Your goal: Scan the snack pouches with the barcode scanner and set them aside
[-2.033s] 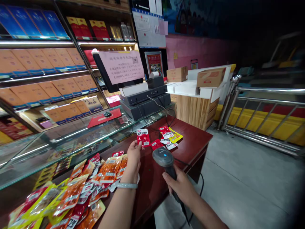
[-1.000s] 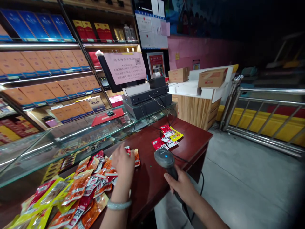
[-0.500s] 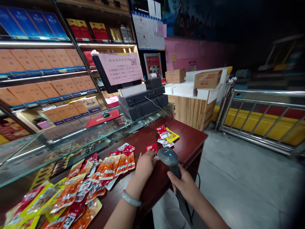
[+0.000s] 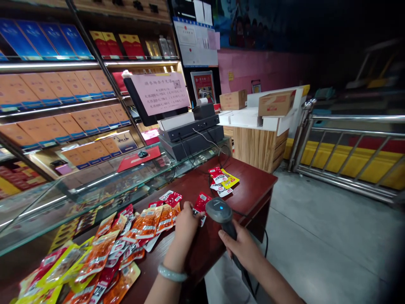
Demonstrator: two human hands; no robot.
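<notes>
A dark grey handheld barcode scanner, a blue light lit on its head, is gripped by its handle in my right hand. Its head points over the table towards a red and white snack packet. My left hand, with a pale bangle on the wrist, has its fingers curled at the left edge of that packet, pinching it. Left of this hand spreads a heap of orange, red and yellow snack packets. Farther off, a small pile of red, white and yellow packets lies near the table's back.
The dark red wooden table adjoins a glass display counter. A monitor with a pink sign stands behind a black cash drawer. Cardboard boxes sit on a farther counter. A metal railing stands right. The scanner's cable hangs beside the table.
My left hand has drawn back slightly to the left, uncovering more of the red and white packet. The scanner has shifted a little left in my right hand.
</notes>
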